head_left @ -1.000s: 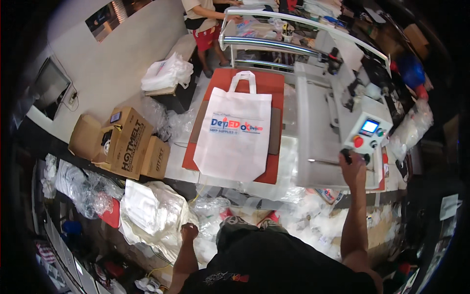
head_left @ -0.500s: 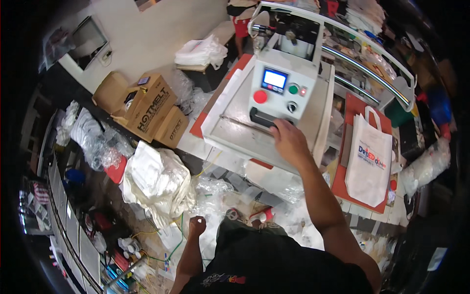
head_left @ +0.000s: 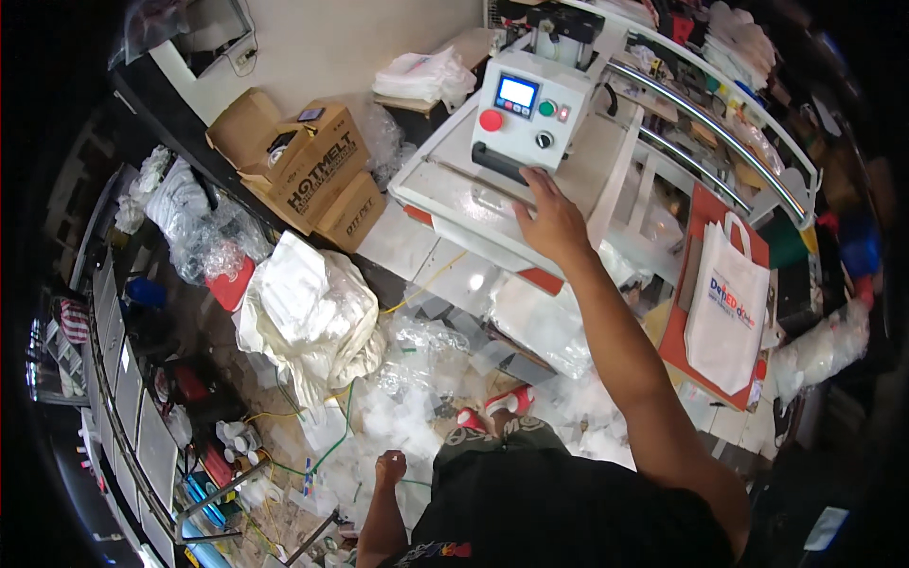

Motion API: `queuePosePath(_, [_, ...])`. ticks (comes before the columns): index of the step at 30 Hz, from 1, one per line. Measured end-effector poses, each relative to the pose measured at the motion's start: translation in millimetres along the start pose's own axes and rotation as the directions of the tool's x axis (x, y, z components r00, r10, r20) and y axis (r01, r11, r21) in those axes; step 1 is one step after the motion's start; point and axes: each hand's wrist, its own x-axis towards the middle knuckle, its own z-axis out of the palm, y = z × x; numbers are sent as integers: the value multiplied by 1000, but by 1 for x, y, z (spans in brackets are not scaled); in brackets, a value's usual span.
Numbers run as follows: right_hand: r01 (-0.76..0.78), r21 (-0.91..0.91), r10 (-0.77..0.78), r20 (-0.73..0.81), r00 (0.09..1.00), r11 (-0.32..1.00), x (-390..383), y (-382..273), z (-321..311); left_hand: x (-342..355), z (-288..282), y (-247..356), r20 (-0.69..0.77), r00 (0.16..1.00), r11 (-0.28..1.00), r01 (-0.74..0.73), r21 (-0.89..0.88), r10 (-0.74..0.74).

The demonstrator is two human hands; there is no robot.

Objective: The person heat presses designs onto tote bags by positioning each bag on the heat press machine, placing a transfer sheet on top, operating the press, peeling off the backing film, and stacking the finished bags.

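Note:
A white heat press [head_left: 516,104] stands in front of me, with a lit screen, a red button, a green button and a black knob on its control box. My right hand [head_left: 557,222] reaches up to the right end of its black handle [head_left: 500,165]. The fingers are stretched out with the thumb apart, and the fingertips are at the handle without wrapping round it. Low beside my body, my left hand [head_left: 390,468] is closed. A small whitish spot shows at its fingers; what it is cannot be made out.
A white tote bag [head_left: 726,308] with printing lies on a red-orange pad [head_left: 696,222] at the right. Cardboard boxes [head_left: 327,166] and a large whitish sack [head_left: 308,312] stand at the left. Clear plastic [head_left: 421,355] and a green cord [head_left: 346,431] lie on the floor.
The press head has shifted left and away, exposing more of the white frame at its right. My right hand has loosened from the handle, its fingers straighter. My left hand stays low and closed.

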Motion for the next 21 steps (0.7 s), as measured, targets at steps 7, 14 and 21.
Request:
queuePosePath(7, [-496,133,484,114,868,858,-127,10,-111,10,18,-20,420,907,950,-162,268,36])
queuePosePath(14, [-687,-65,682,-91,726,723,-295,164,-232,51,45,61,356,856,799,-493,344,375])
queuePosePath(21, [-712,-266,665,-253,702,650,-367,340,-338,-4,89,151,461,848,892,-395,219,263])
